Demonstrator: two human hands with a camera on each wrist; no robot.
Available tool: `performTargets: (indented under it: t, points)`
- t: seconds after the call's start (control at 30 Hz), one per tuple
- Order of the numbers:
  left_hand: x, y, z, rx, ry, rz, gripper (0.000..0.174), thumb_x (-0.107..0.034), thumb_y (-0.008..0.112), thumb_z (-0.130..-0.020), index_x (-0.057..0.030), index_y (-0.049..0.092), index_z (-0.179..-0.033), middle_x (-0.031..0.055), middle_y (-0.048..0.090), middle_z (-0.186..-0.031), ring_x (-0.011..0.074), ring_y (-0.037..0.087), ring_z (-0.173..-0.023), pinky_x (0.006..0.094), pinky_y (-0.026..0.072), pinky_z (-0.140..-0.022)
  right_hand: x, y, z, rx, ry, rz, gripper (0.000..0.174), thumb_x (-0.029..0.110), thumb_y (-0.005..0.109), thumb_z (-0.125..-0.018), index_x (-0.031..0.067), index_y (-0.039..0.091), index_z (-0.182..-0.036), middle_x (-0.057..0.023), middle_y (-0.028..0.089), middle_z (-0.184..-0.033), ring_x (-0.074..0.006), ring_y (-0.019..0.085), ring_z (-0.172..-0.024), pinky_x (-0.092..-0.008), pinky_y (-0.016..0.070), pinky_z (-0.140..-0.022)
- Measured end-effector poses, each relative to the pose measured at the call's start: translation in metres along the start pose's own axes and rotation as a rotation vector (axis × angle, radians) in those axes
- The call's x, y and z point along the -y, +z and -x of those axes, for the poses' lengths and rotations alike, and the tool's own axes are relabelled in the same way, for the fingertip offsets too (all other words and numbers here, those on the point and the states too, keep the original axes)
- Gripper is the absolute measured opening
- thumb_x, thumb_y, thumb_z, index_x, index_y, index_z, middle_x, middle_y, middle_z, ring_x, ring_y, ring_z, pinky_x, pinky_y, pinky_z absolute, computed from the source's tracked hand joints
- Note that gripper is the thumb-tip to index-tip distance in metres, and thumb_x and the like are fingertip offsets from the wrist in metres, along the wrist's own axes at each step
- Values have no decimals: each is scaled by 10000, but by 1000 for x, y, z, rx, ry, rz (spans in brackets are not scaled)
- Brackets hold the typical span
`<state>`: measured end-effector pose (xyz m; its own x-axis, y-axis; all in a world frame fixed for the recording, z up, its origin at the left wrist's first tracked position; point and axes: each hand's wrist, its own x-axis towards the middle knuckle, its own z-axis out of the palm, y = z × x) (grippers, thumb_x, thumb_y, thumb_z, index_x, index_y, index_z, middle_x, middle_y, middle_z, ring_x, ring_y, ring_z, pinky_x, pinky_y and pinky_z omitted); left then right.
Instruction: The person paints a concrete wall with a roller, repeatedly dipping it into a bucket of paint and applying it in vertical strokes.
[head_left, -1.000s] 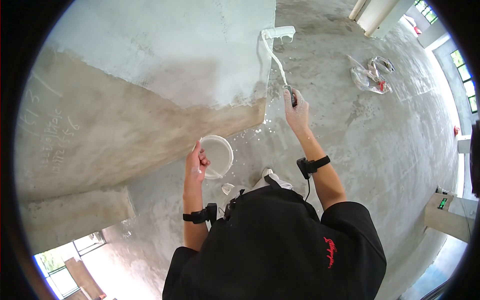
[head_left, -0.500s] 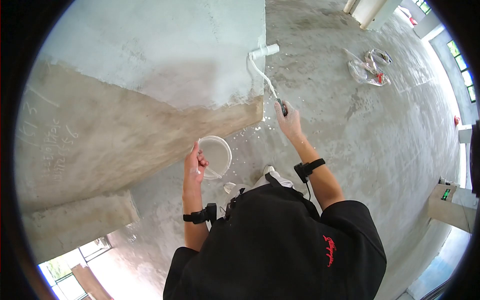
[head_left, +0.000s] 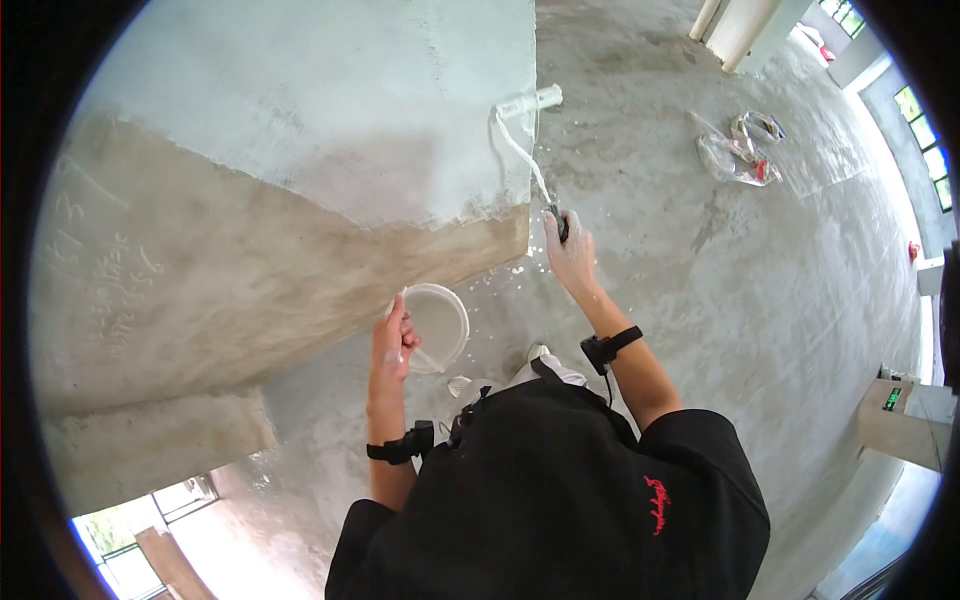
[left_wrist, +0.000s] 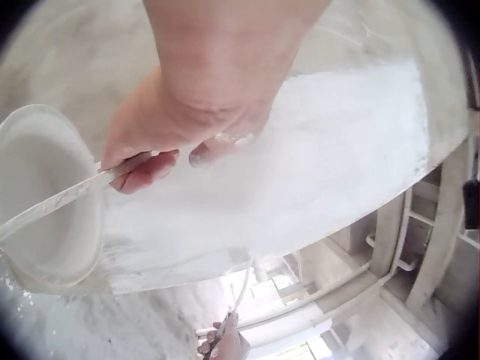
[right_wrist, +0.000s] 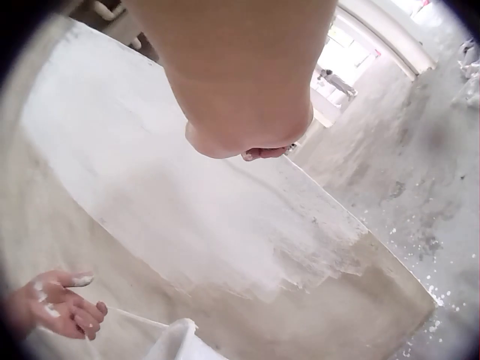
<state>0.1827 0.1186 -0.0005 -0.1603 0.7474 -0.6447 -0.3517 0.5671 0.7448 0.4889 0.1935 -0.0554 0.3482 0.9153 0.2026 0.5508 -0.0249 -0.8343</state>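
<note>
In the head view my right hand [head_left: 572, 255] grips the dark handle of a paint roller [head_left: 530, 102]. Its white-coated frame reaches up to the roller sleeve, which lies across the vertical edge of the partly painted wall [head_left: 330, 90], one end sticking out past it. My left hand [head_left: 392, 340] holds a white bucket [head_left: 465, 330] by its bail handle [left_wrist: 64, 196], fingers curled round the strip in the left wrist view. White paint smears that palm. The right wrist view hides the roller behind the forearm and hand.
Bare grey-brown plaster [head_left: 200, 300] with chalk writing runs below the painted area. White drips [head_left: 515, 268] dot the concrete floor by the wall's corner. A clear plastic bag [head_left: 735, 160] lies farther right, and a shoe [head_left: 538, 352] shows below the bucket.
The roller has come left and down from beyond the wall's edge onto it, and my right hand has drawn back toward the body. The bucket hangs slightly lower in the head view.
</note>
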Motion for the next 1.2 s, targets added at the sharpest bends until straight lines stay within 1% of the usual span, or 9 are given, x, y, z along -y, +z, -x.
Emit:
performTargets:
  t: [0.2, 0.4, 0.47, 0.5, 0.57, 0.67, 0.93, 1.13, 1.2]
  points:
    - [0, -4, 16, -9, 33, -71, 421, -437, 628, -898, -37, 496, -873, -65, 318, -565, 69, 315, -472, 250, 328, -488, 53, -11, -47, -15, -66, -106, 341, 325, 557, -933, -14, 561, -903, -232, 562, -659, -401, 557, -598, -427, 426, -556]
    - [-2, -8, 23, 15, 20, -111, 466, -472, 616, -896, -24, 496, -854, -59, 307, -573, 67, 317, -472, 240, 352, -485, 85, -17, -87, -27, -247, -207, 325, 294, 552, -946, -25, 555, -885, -170, 509, -609, -256, 489, -504, -378, 398, -511]
    - [-2, -13, 25, 25, 52, -117, 470, -475, 614, -897, -21, 499, -857, -57, 318, -578, 68, 325, -468, 235, 356, -479, 91, -14, -98, 25, -327, -441, 332, 305, 524, -965, -8, 560, -859, -85, 506, -600, -157, 469, -488, -321, 378, -474]
    - [-2, -16, 28, 35, 61, -116, 470, -475, 614, -897, -21, 499, -857, -57, 318, -578, 68, 325, -468, 235, 356, -479, 93, -16, -97, 16, -337, -439, 332, 305, 524, -965, -8, 560, -859, -85, 506, -600, -157, 469, -488, -321, 378, -474]
    - [-6, -19, 30, 29, 55, -125, 425, -438, 641, -889, -36, 503, -868, -61, 320, -558, 66, 339, -460, 247, 356, -479, 108, -25, -95, 293, -19, -656, 363, 337, 485, -985, 27, 538, -804, -3, 473, -607, -81, 415, -474, -257, 348, -438]
    - [-11, -34, 32, 68, 56, -137, 429, -439, 650, -882, -34, 511, -851, -58, 330, -559, 68, 341, -462, 249, 359, -479, 115, -27, -87, 352, 78, -744, 406, 386, 444, -994, 64, 491, -754, 28, 429, -591, -50, 374, -452, -215, 321, -412]
    - [-23, -61, 38, 163, 73, -207, 442, -455, 638, -884, -30, 518, -854, -60, 336, -560, 72, 353, -462, 245, 363, -479, 89, -2, -56, 268, 85, -703, 453, 436, 380, -1007, 75, 435, -740, 14, 384, -552, -73, 315, -401, -235, 292, -375]
    - [-26, -90, 28, 163, 101, -221, 427, -458, 624, -894, -49, 512, -842, -66, 324, -551, 70, 346, -458, 249, 357, -476, 50, 18, -21, 317, 256, -614, 513, 505, 367, -991, 83, 425, -705, 18, 375, -535, -75, 317, -400, -249, 292, -373]
    - [-29, -95, 29, 163, 118, -215, 417, -456, 621, -897, -60, 509, -823, -68, 319, -549, 69, 343, -456, 249, 356, -474, 46, 19, -10, 269, 235, -600, 523, 517, 364, -988, 83, 423, -702, 19, 372, -531, -75, 318, -399, -249, 286, -368]
